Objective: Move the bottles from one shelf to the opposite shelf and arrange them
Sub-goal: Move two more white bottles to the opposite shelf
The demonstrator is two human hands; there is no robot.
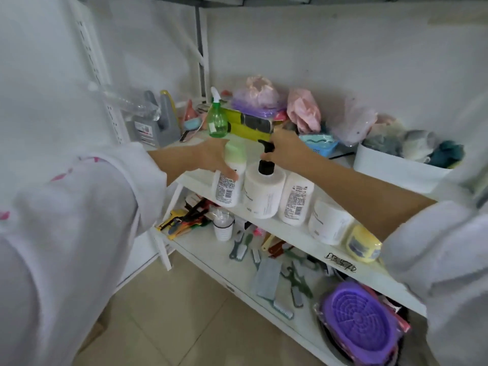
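Observation:
A row of containers stands along the front edge of the white upper shelf [369, 268]. My left hand [211, 159] is wrapped around a white bottle with a green cap [229, 186] at the row's left end. My right hand [284, 151] pinches the black pump head of a wide white pump bottle [261, 194] beside it. To the right stand another white bottle [297, 202], a white jar [328, 223] and a yellow-lidded jar [364, 243]. A green spray bottle [217, 120] stands farther back.
Plastic bags [303, 109], a blue basket [319, 145], a white bin [396, 167] and a grey jug [155, 122] crowd the back of the shelf. The lower shelf [232, 268] holds brushes, tongs, a cup and a purple round lid [361, 323]. Tiled floor lies below.

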